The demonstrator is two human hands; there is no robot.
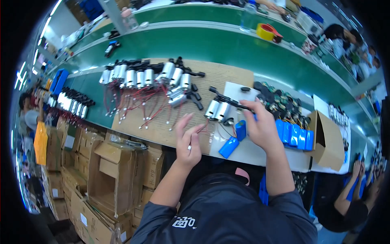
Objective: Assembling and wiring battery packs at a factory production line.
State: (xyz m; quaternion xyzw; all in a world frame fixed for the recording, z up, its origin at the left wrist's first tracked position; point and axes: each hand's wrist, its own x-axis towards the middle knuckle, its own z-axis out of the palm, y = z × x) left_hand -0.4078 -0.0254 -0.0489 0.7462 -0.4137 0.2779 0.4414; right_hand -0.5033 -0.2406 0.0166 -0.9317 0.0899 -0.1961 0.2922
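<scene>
My right hand pinches the black arm of a silver motor unit at the middle of the bench. A second silver motor lies close against it. My left hand is just left of them, fingers loosely curved and apart, near thin red wires; I see nothing held in it. Below the motors are two blue battery packs, with thin wires running up toward a small round black part. To the left, several silver motors with black arms lie in rows, red wires trailing toward me.
More blue battery packs and a heap of round circuit boards are at the right, beside an open cardboard box. Yellow tape and a bottle stand on the shelf. Cardboard boxes are stacked lower left. People work nearby.
</scene>
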